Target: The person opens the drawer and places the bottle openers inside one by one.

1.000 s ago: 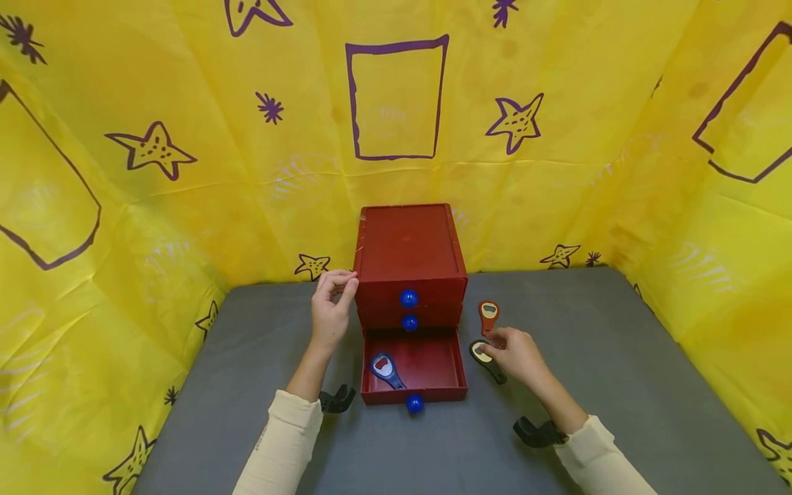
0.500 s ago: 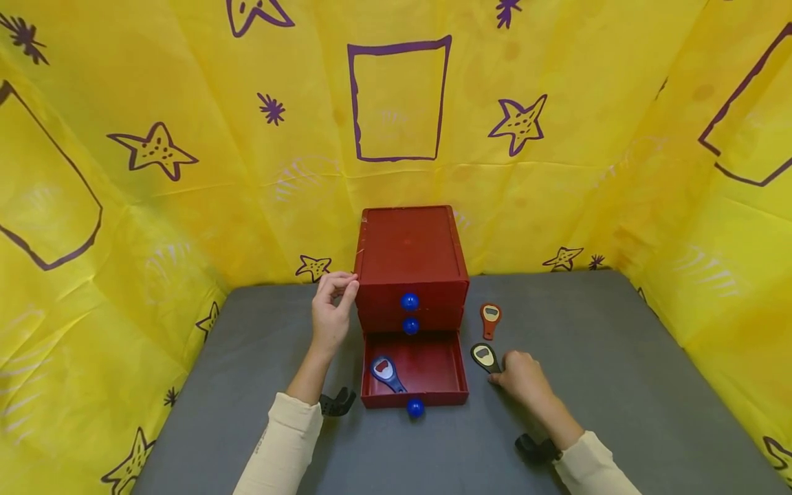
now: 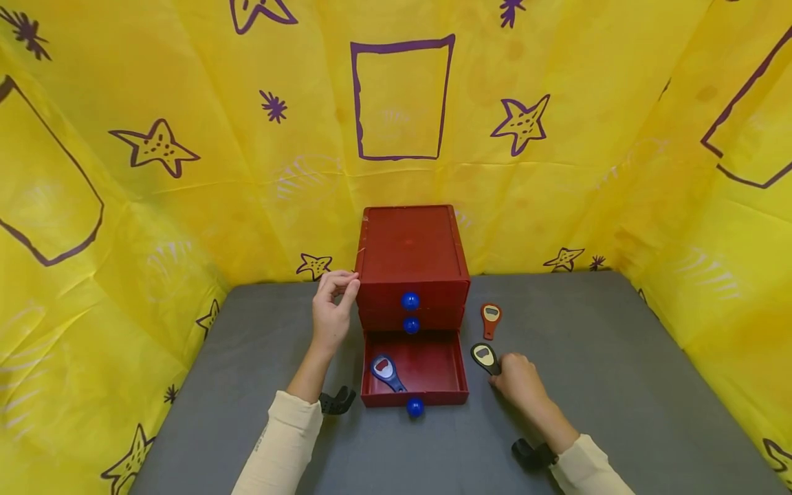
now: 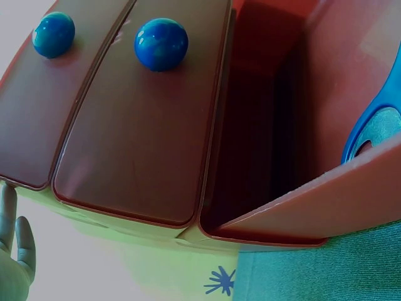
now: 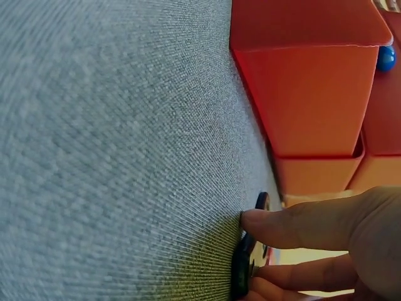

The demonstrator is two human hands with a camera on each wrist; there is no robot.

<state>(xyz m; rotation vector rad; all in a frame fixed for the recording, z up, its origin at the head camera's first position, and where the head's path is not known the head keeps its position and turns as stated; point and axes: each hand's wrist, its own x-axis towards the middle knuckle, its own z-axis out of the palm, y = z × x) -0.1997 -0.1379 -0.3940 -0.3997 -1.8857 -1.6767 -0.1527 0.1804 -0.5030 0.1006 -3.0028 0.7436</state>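
A red drawer cabinet with blue round knobs stands on the table, its bottom drawer pulled out. A blue bottle opener lies in that drawer, toward its left side. My left hand touches the cabinet's left side near the top front corner with its fingertips; in the left wrist view only part of the hand shows. To the right of the drawer, my right hand pinches the handle end of a black bottle opener at table level. Just behind it lies a red bottle opener.
A grey cloth-like surface covers the table. Yellow fabric with purple drawings rises at the back and on both sides. The open drawer's blue knob sticks out toward the front.
My right hand has moved from between the red and black openers toward the front, and now grips the black opener's handle. The left hand has stayed at the cabinet.
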